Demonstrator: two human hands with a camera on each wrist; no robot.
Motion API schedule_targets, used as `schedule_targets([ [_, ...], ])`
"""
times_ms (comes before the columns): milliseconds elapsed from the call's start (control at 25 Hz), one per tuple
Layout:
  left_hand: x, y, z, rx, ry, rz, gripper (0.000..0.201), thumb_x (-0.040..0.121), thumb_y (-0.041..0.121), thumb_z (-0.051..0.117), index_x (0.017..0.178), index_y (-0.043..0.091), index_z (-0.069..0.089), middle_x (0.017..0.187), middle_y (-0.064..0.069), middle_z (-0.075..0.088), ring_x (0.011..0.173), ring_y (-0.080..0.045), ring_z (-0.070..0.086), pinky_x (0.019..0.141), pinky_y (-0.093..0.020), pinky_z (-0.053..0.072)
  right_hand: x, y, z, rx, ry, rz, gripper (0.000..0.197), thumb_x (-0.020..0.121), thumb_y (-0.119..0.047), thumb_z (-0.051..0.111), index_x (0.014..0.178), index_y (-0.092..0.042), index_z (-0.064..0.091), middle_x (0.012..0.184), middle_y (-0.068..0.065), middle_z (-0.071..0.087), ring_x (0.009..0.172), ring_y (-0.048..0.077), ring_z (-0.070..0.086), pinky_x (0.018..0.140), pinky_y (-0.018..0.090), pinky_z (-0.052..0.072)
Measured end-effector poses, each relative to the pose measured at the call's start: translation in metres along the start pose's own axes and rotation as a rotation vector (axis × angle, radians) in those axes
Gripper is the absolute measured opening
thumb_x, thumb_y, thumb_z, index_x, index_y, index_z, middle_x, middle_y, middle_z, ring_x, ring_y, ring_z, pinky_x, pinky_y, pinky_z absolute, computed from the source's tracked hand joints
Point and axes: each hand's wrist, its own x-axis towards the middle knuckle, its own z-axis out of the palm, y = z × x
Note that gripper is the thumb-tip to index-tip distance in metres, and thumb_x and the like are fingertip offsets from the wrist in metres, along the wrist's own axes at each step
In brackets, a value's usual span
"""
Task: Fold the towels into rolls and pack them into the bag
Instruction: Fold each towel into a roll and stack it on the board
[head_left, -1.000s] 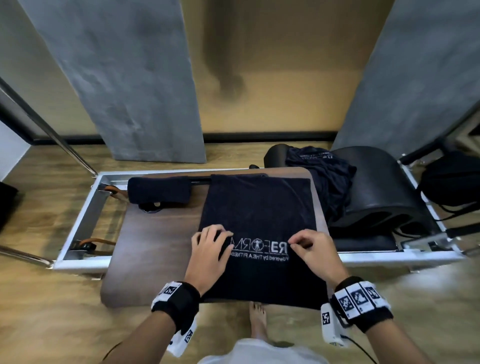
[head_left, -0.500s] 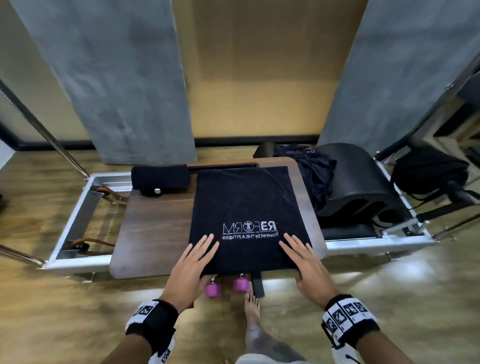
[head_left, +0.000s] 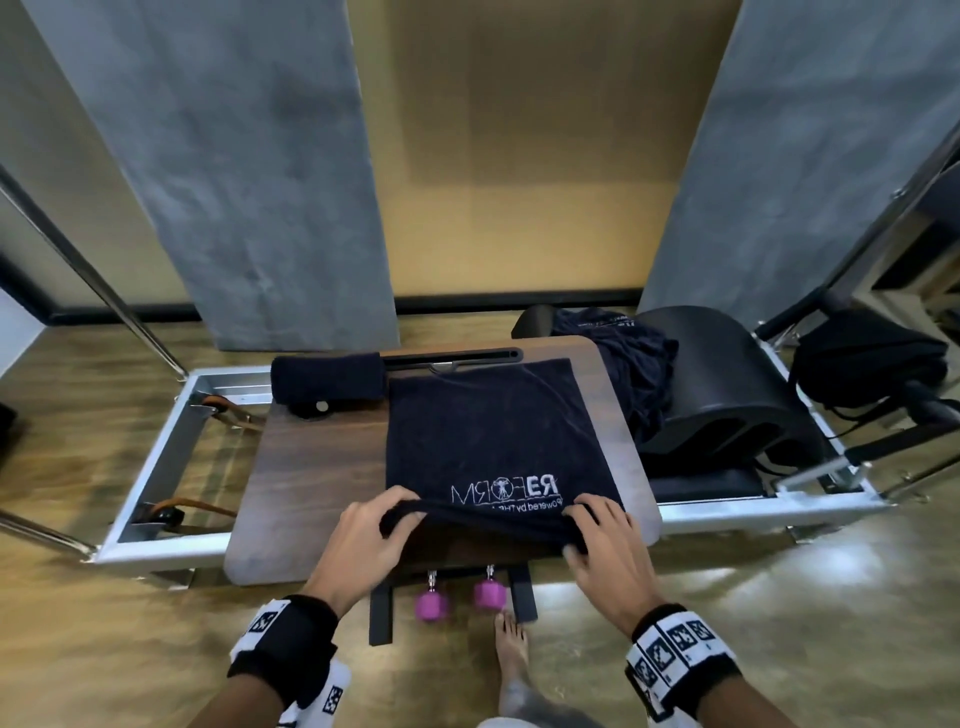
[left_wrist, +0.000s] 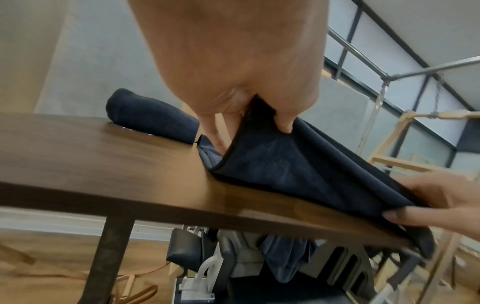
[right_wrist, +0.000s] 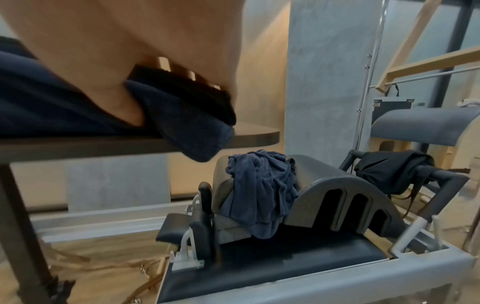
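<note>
A dark navy towel (head_left: 488, 436) with a white logo lies flat on the brown wooden table (head_left: 311, 467). My left hand (head_left: 382, 519) pinches its near left corner (left_wrist: 259, 127), lifted off the wood and turned over. My right hand (head_left: 589, 525) grips the near right corner (right_wrist: 192, 123), curled up the same way. A finished towel roll (head_left: 327, 382) lies at the table's far left. A heap of loose navy towels (head_left: 634, 364) is draped over the black arched barrel (head_left: 727, 395). A black bag (head_left: 867, 358) sits far right.
The table stands over a silver-framed exercise machine (head_left: 156, 467) on a wooden floor. Two pink weights (head_left: 457, 597) hang under the table's near edge, above my bare foot (head_left: 511, 654). Grey wall panels and slanted metal poles stand behind.
Both hands lay flat on the towel's near edge half a second ago; now they grip its corners and have raised and rolled that edge up. The head view has pulled back.
</note>
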Motion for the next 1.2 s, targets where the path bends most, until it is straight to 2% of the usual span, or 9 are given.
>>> schedule_targets([
  [80,0.016,-0.001,-0.006,-0.116,0.082,-0.040,0.003,0.101,0.032,0.071,0.104,0.034,0.071,0.096,0.012,0.076,0.093,-0.009,0.072,0.078,-0.029,0.057,0.014,0.002,-0.008,0.029,-0.004,0.039,0.046,0.082,-0.006,0.069,0.126,-0.020,0.064,0.122,-0.001,0.067,0.112,0.024,0.064,0.097,0.039,0.052],
  [200,0.044,-0.005,-0.012,-0.239,0.173,-0.081,0.006,0.101,0.028,0.072,0.105,0.025,0.075,0.100,0.006,0.077,0.097,-0.012,0.073,0.081,-0.035,0.060,0.042,0.012,-0.025,0.071,0.011,0.060,0.048,0.080,0.002,0.063,0.121,-0.023,0.062,0.111,-0.002,0.071,0.092,0.027,0.068,0.081,0.040,0.056],
  [400,0.099,0.001,-0.013,-0.336,0.363,-0.175,0.006,0.099,0.018,0.073,0.098,0.022,0.076,0.096,0.003,0.078,0.096,-0.013,0.073,0.084,-0.036,0.060,0.120,0.039,-0.046,0.778,0.197,0.188,0.035,0.086,0.008,0.070,0.097,-0.025,0.072,0.094,-0.006,0.075,0.093,0.014,0.071,0.086,0.033,0.056],
  [560,0.154,0.010,-0.007,-0.304,0.462,-0.253,0.032,0.101,0.023,0.071,0.073,0.014,0.059,0.070,0.002,0.061,0.071,-0.013,0.057,0.072,-0.040,0.047,0.195,0.060,-0.038,1.042,0.214,0.386,0.014,0.094,-0.004,0.073,0.098,-0.017,0.078,0.097,0.005,0.080,0.101,0.022,0.075,0.095,0.047,0.060],
  [720,0.202,0.019,-0.004,-0.144,0.548,-0.394,0.017,0.102,0.025,0.068,0.108,0.009,0.074,0.099,0.000,0.071,0.103,-0.018,0.064,0.097,-0.041,0.053,0.246,0.076,-0.027,1.027,0.175,0.530,0.009,0.097,-0.011,0.073,0.105,-0.012,0.078,0.098,0.011,0.079,0.103,0.031,0.074,0.098,0.053,0.058],
  [840,0.212,0.025,0.005,-0.050,0.621,-0.281,0.018,0.104,0.016,0.064,0.119,0.010,0.071,0.113,-0.001,0.068,0.108,-0.017,0.063,0.099,-0.035,0.053,0.255,0.081,-0.025,0.932,0.297,0.520,0.017,0.096,-0.002,0.070,0.105,-0.015,0.077,0.098,0.004,0.077,0.095,0.012,0.075,0.095,0.043,0.060],
  [920,0.202,0.028,0.021,0.038,0.587,-0.158,0.014,0.103,0.016,0.063,0.115,0.016,0.069,0.109,0.005,0.064,0.104,-0.011,0.060,0.096,-0.030,0.050,0.248,0.076,-0.023,0.863,0.361,0.434,0.031,0.094,0.004,0.067,0.090,-0.025,0.077,0.088,-0.006,0.077,0.082,0.002,0.074,0.085,0.033,0.063],
  [1000,0.184,0.029,0.042,0.083,0.443,-0.074,0.009,0.104,0.020,0.062,0.109,0.023,0.068,0.100,0.013,0.061,0.096,-0.006,0.059,0.089,-0.028,0.051,0.237,0.065,-0.017,0.834,0.262,0.318,0.036,0.091,0.009,0.064,0.082,-0.023,0.078,0.080,-0.004,0.077,0.074,0.009,0.074,0.078,0.031,0.061],
  [1200,0.144,0.025,0.089,0.328,0.057,-0.001,0.025,0.107,0.044,0.053,0.118,0.026,0.067,0.109,0.015,0.055,0.104,-0.008,0.054,0.092,-0.034,0.048,0.218,0.047,-0.012,0.450,-0.014,0.003,0.023,0.094,0.005,0.062,0.101,-0.010,0.079,0.106,-0.004,0.071,0.102,0.012,0.063,0.097,0.026,0.050],
])
